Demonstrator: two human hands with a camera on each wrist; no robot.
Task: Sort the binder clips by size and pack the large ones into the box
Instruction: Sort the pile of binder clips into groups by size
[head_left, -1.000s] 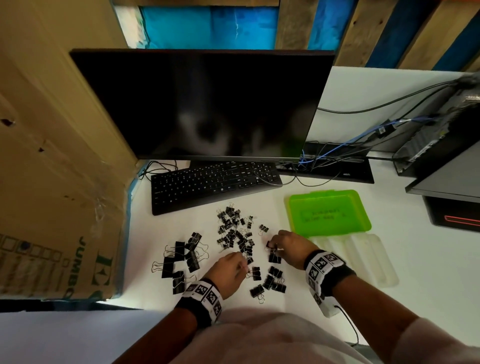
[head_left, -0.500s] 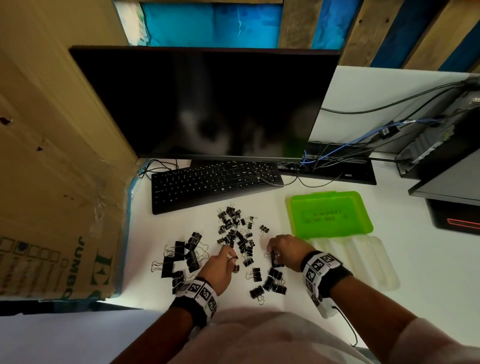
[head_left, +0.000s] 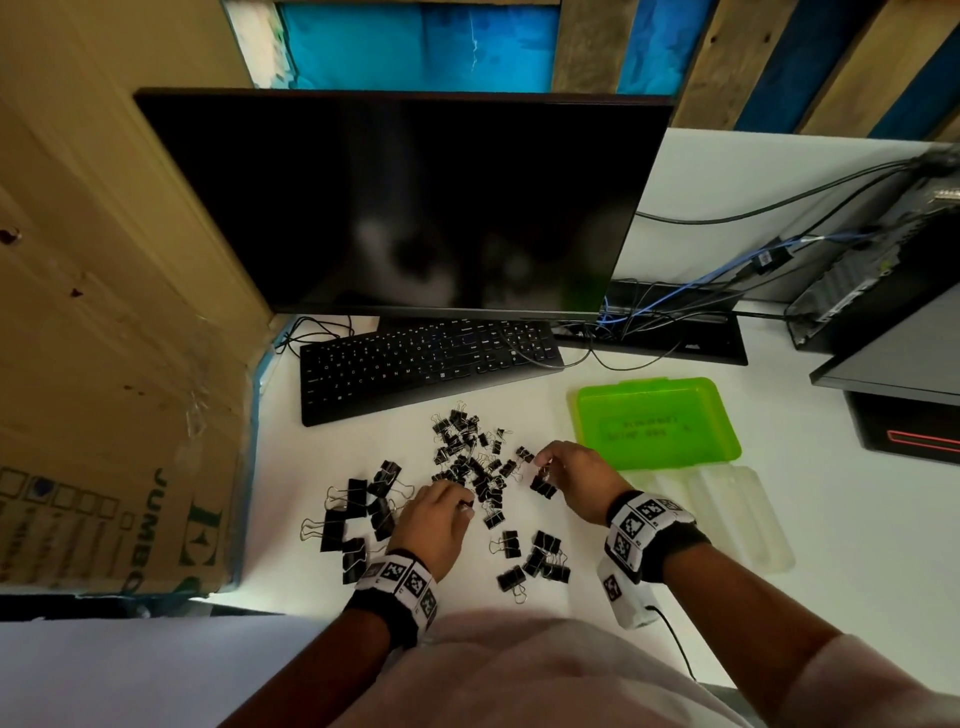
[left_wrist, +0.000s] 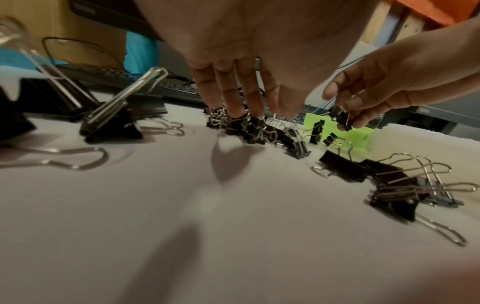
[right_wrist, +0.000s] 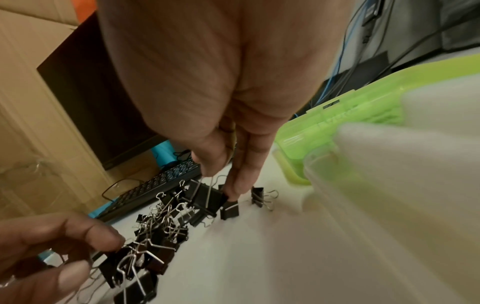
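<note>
Black binder clips lie on the white desk in three groups: large ones (head_left: 353, 514) at the left, a tangled small pile (head_left: 467, 457) in the middle, and medium ones (head_left: 535, 561) near the front. My left hand (head_left: 462, 506) reaches into the pile's near edge, its straight fingers (left_wrist: 233, 107) touching the clips. My right hand (head_left: 543, 470) is at the pile's right edge and pinches a medium clip (left_wrist: 342, 121) just above the desk, between thumb and fingers (right_wrist: 241, 185). The green box (head_left: 654, 421) lies open to the right and holds no clips.
A clear plastic half (head_left: 727, 514) adjoins the green box at the front. A black keyboard (head_left: 426, 364) and a dark monitor (head_left: 405, 202) stand behind the clips. A cardboard box (head_left: 104, 364) walls off the left. Cables and a computer (head_left: 883, 275) are at the far right.
My left hand has slid a little left and forward onto the pile's near edge. My right hand has moved slightly forward, and a clip now hangs from its fingertips.
</note>
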